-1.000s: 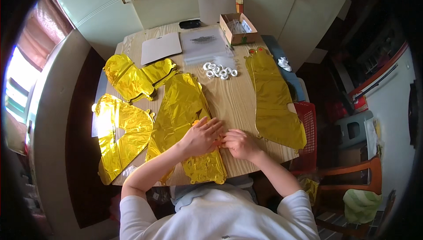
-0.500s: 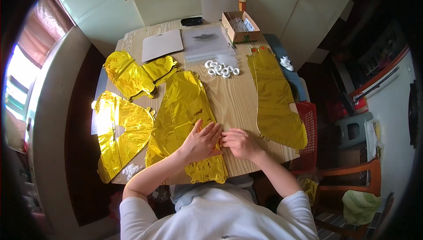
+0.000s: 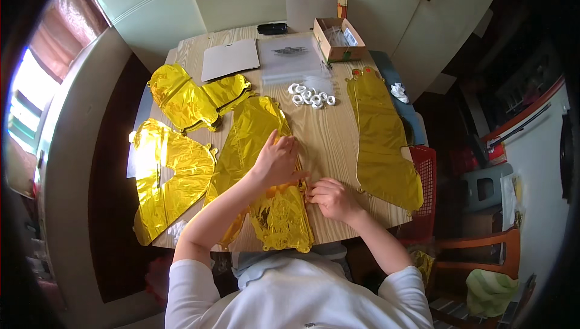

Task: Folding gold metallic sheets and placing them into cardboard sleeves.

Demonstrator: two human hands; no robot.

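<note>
A: Gold foil pieces, by count?

B: Four, all flat on one wooden tabletop (image 3: 331, 138): an upper-left piece (image 3: 181, 99), a lower-left piece (image 3: 188, 169), a central piece (image 3: 249, 132) and a right-hand piece (image 3: 385, 148). Central piece nearest the wearer's body, reaching the near edge.

A: Hands, by number and position?

B: Two, apart from each other but close. Left hand (image 3: 277, 161) bent over the central piece, fingers curled downward; whether gripping or merely pressing, cannot tell. Right hand (image 3: 331, 198) lower, at the right margin of the same piece, fingers bunched together; hold on the foil too hidden to confirm.

A: Remaining items, by count?

B: White rings (image 3: 312, 97), about ten, in one cluster beyond the central piece; overlapping, hence no exact total. One open cardboard box (image 3: 347, 54), with clear packets inside. One flat pale card (image 3: 231, 60), beside clear plastic sheets (image 3: 273, 70) of uncertain number. One black tray (image 3: 272, 29), near the far edge. One red basket (image 3: 428, 175), beside the tabletop, at right.
</note>
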